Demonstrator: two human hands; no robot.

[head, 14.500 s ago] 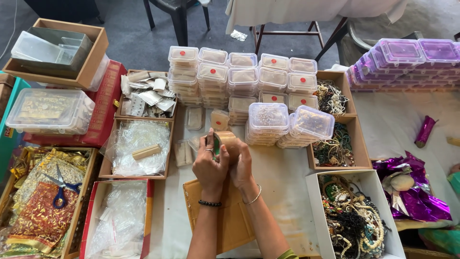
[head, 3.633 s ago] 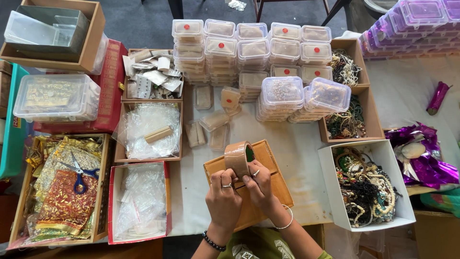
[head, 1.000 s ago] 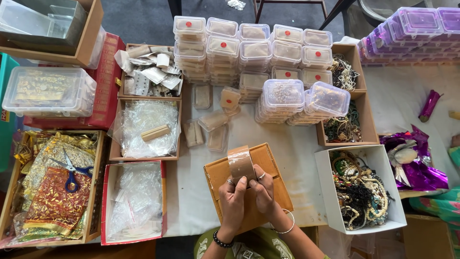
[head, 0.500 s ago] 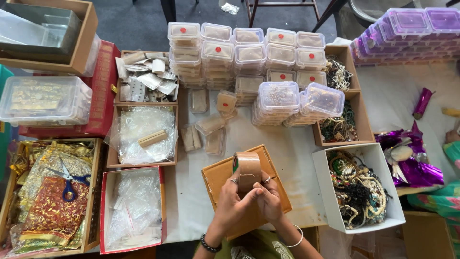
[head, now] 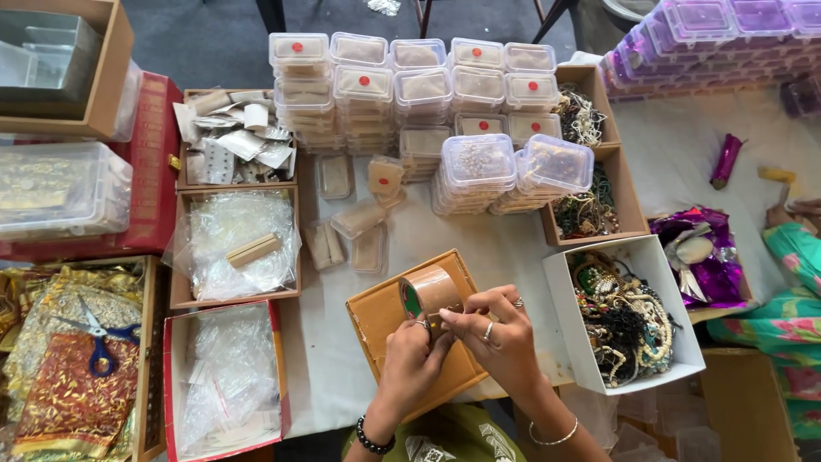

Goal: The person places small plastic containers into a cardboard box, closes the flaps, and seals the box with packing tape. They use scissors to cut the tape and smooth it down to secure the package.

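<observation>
Since half a second ago: tape roll tilted slightly, barely shifted. Now held upright on edge above the tan cardboard lid, core axis lying roughly level. Left hand closed on the roll's lower rim; right hand, equally near, fingertips pinched at the tape's edge, just right of the roll.

A pale cloth-covered surface carries stacked clear plastic lidded boxes, open brown cardboard trays, a white cardboard box of tangled jewellery and a flat tan cardboard box.
</observation>
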